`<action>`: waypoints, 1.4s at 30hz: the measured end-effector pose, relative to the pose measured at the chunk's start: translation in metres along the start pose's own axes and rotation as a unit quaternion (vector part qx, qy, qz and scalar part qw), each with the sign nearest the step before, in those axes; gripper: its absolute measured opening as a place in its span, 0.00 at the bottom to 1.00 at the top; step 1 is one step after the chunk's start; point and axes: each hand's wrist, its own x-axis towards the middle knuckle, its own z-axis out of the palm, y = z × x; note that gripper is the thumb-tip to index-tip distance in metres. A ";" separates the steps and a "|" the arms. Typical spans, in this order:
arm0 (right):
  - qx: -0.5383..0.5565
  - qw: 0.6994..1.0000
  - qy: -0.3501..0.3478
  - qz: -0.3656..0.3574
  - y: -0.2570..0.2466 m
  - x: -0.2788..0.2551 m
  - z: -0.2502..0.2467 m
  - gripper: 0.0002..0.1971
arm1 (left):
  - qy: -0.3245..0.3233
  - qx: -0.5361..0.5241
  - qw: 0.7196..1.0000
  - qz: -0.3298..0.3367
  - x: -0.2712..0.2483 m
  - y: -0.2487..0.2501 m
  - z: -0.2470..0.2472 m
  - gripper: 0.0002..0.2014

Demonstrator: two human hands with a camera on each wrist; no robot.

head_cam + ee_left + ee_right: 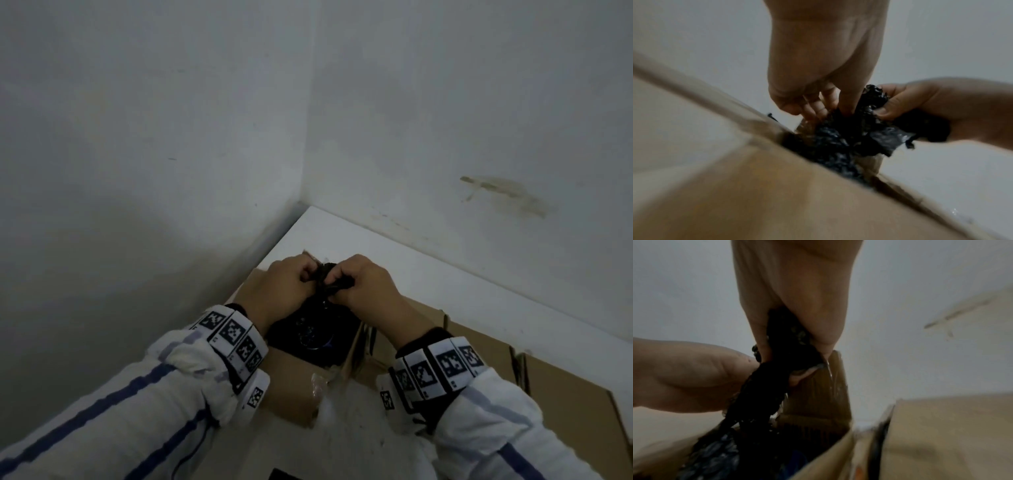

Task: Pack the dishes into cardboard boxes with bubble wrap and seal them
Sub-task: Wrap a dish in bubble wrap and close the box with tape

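Note:
An open cardboard box stands in the table's corner and holds a bundle in black bubble wrap. Over the box, my left hand and my right hand meet and both pinch the bunched top of the wrap. In the left wrist view the left hand's fingers dig into the black wrap, and the right hand grips it from the right. In the right wrist view the right hand clamps the black wrap, with the left hand beside it. What lies inside the wrap is hidden.
The white table meets two white walls right behind the box. Flat cardboard pieces lie to the right of the box. A scrap of clear plastic hangs at the box's near corner. An upright box flap stands behind my hands.

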 end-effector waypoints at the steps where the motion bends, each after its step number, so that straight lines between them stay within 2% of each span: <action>1: -0.045 0.999 0.006 -0.011 -0.001 0.002 -0.001 0.12 | -0.002 0.079 0.997 0.019 0.002 -0.004 -0.001 0.04; 5: -0.124 0.991 0.023 -0.053 -0.006 -0.001 0.002 0.13 | -0.031 0.215 0.975 0.052 0.005 -0.020 -0.007 0.14; 6: -0.142 0.988 0.029 -0.058 -0.006 -0.002 0.003 0.14 | -0.045 0.264 0.962 0.059 0.005 -0.023 -0.007 0.16; 9: -0.193 0.977 0.048 -0.083 -0.003 -0.006 0.008 0.13 | -0.103 0.430 0.893 0.086 0.004 -0.029 -0.008 0.28; 10: -0.200 0.973 0.050 -0.101 0.000 -0.007 0.009 0.12 | -0.115 0.451 0.881 0.089 0.003 -0.028 -0.009 0.32; 14: -0.215 0.963 0.068 -0.147 0.005 -0.009 0.011 0.10 | -0.163 0.465 0.864 0.101 0.005 -0.033 -0.018 0.41; 18: -0.245 0.951 0.001 -0.189 0.005 -0.006 0.011 0.09 | -0.187 0.486 0.846 0.111 0.004 -0.032 -0.020 0.42; 20: -0.245 0.951 -0.017 -0.187 0.005 -0.004 0.011 0.09 | -0.182 0.488 0.846 0.113 0.003 -0.032 -0.016 0.42; 23: -0.218 0.957 -0.011 -0.189 0.007 -0.006 0.007 0.10 | -0.171 0.445 0.874 0.093 0.000 -0.032 -0.007 0.42; 27: -0.218 0.949 -0.010 -0.226 0.016 -0.013 0.009 0.10 | -0.156 0.399 0.900 0.073 -0.002 -0.031 -0.001 0.51; 31: -0.272 0.938 -0.046 -0.210 0.021 -0.019 0.017 0.10 | -0.155 0.395 0.903 0.062 -0.001 -0.028 0.002 0.55; 33: -0.286 0.938 -0.088 -0.174 0.017 -0.021 0.018 0.09 | -0.150 0.391 0.906 0.059 -0.002 -0.027 0.004 0.55; 39: -0.267 0.958 -0.102 -0.023 0.007 -0.016 0.004 0.09 | -0.131 0.379 0.915 0.044 -0.007 -0.031 0.011 0.57; 42: -0.297 0.947 -0.116 0.036 0.002 -0.009 -0.005 0.05 | -0.127 0.378 0.916 0.033 -0.008 -0.032 0.014 0.58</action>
